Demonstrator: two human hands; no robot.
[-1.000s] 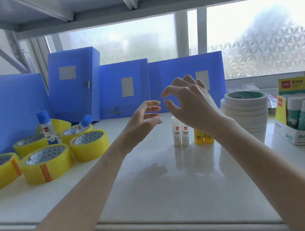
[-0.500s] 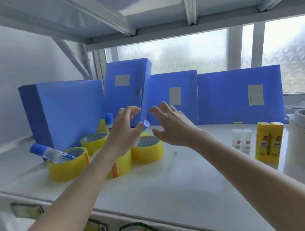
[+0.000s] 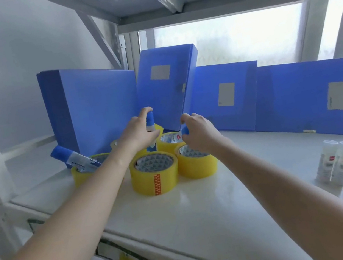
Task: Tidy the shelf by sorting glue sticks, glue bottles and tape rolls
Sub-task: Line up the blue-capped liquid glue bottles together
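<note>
Lifting step: draw both glue bottles straight up, clear of the tape rolls (image 3: 154, 173).
Left hand (image 3: 138, 135): fingers curled round the upright glue bottle (image 3: 150, 122), far left.
Right hand (image 3: 198, 131): pinches the leaning glue bottle (image 3: 183, 132) by its blue cap.
Care: steady the yellow rolls; avoid toppling them.

The person's left hand (image 3: 138, 135) and right hand (image 3: 198, 133) were bare, both forearms uncovered, with no sleeves, rings or watch.
</note>
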